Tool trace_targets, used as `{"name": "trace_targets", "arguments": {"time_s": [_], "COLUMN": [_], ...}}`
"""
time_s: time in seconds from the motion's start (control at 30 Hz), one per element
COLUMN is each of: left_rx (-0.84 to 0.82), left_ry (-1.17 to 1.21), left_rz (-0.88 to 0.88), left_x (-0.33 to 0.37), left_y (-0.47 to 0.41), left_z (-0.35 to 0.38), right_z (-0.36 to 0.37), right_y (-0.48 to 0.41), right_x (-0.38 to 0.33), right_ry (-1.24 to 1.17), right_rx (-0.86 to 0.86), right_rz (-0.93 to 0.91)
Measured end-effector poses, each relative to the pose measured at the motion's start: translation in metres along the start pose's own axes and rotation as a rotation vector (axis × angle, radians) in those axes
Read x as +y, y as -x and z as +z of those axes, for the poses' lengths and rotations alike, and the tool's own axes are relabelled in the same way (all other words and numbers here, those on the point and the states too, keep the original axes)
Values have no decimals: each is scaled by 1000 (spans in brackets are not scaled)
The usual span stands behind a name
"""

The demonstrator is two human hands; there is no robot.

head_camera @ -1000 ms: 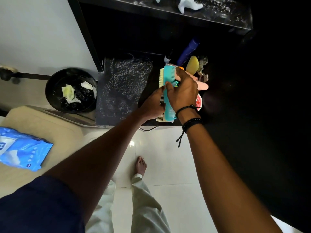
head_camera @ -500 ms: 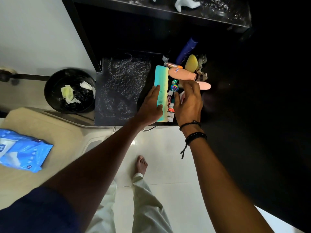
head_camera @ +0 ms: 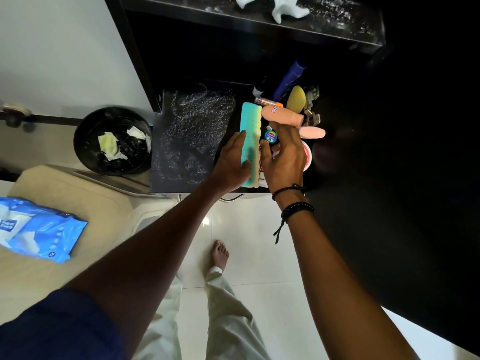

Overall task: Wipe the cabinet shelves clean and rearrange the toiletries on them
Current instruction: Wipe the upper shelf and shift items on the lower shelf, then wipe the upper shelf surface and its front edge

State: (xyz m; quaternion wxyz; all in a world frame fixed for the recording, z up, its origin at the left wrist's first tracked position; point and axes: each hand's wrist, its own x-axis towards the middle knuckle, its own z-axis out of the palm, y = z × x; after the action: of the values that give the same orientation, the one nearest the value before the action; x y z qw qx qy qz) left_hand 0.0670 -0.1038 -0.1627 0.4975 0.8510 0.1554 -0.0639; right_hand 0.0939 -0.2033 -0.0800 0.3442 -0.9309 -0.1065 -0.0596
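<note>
On the lower black cabinet shelf (head_camera: pixel 192 141), the flat teal plastic comb (head_camera: pixel 250 131) lies lengthwise, pointing from 6 to 12 o'clock, stacked on a cream comb (head_camera: pixel 258 165) whose wavy edge peeks out at its 3 o'clock side. It looks light, stiff and smooth, so it would probably slide readily on the shelf. The solid spine or the two long edges seem the safest places to take it, since the thin teeth could bend. The left hand (head_camera: pixel 232 162) has a slack, open grip, with straight fingers resting along the comb's 9 o'clock edge and the thumb laid across it. The right hand (head_camera: pixel 284 157) hovers at 3 o'clock over the clutter, fingers spread and bent beside the small round blue-lidded jar (head_camera: pixel 271 135). Whether that grip has anything pinched cannot be told. The peach plastic bottle (head_camera: pixel 281 116) lies on its side at 12 o'clock of that hand. A speckled dusty patch covers the shelf at 9 o'clock of the combs. A second ago both hands held the combs raised over the clutter. Half a second ago the combs were already down, and since then the right hand has edged towards 9 o'clock, nearer the jar.
</note>
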Motion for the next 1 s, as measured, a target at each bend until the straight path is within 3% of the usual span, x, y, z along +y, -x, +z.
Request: {"name": "trace_targets", "arguments": {"time_s": [0.27, 0.5, 0.73, 0.93, 1.0], "left_rx": [127, 214, 216, 232, 216], "left_ry": [109, 172, 179, 162, 210], "left_rz": [96, 158, 114, 101, 76], "left_x": [38, 74, 67, 49, 41], "left_y": [20, 26, 36, 47, 49], "left_z": [-38, -80, -93, -99, -100], "right_z": [-22, -50, -42, -34, -26], "right_y": [-7, -47, -95, -71, -46], "right_x": [-37, -91, -115, -120, -118], "right_ry": [-112, -135, 62, -66, -78], "right_rx": [72, 365, 184, 384, 341], "right_rz": [57, -73, -184, -316, -352]}}
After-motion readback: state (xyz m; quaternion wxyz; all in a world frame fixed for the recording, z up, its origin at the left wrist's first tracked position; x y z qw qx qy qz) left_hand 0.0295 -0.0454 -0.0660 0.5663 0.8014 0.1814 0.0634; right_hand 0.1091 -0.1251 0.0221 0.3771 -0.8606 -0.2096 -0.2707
